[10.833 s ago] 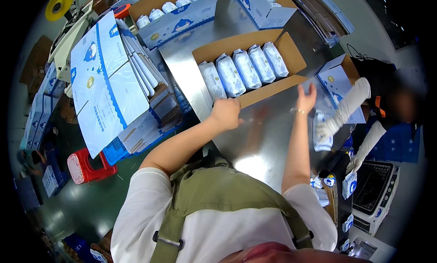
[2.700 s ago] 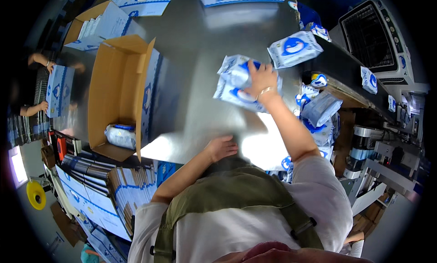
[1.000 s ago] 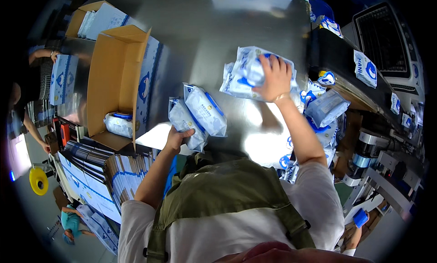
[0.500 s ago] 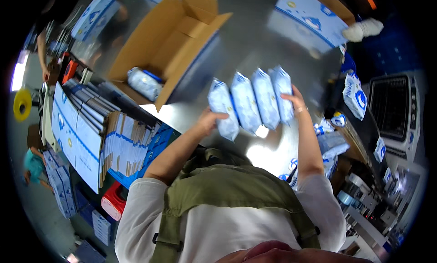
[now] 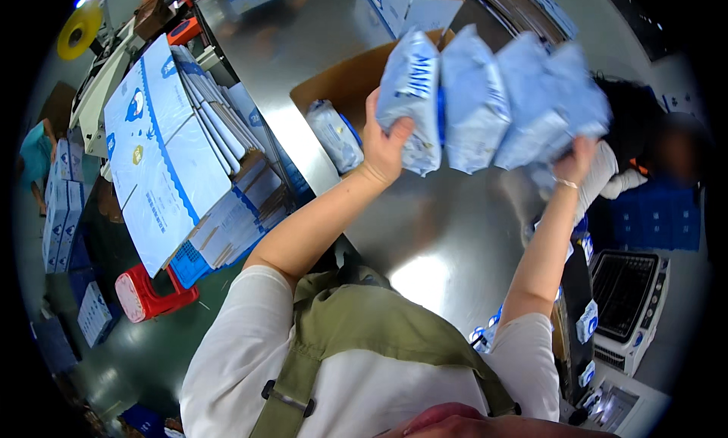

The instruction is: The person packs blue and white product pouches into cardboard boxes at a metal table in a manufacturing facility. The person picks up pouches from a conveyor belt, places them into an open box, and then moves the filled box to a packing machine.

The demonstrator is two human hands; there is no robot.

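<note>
Row of four pale blue soft packs (image 5: 485, 97): held in the air above the steel bench (image 5: 432, 233), pressed between both hands. Left hand (image 5: 385, 146): fingers closed on the leftmost pack. Right hand (image 5: 574, 159): braced against the rightmost pack. Open cardboard box (image 5: 341, 81) behind: one pack (image 5: 334, 135) inside.

You hold a row of four pale blue soft packs (image 5: 485, 97) aloft between both hands (the right end blurs). One more pack (image 5: 334, 135) lies in the brown carton (image 5: 341, 81). Flat white-and-blue cartons (image 5: 163, 150) stack at your left.
</note>
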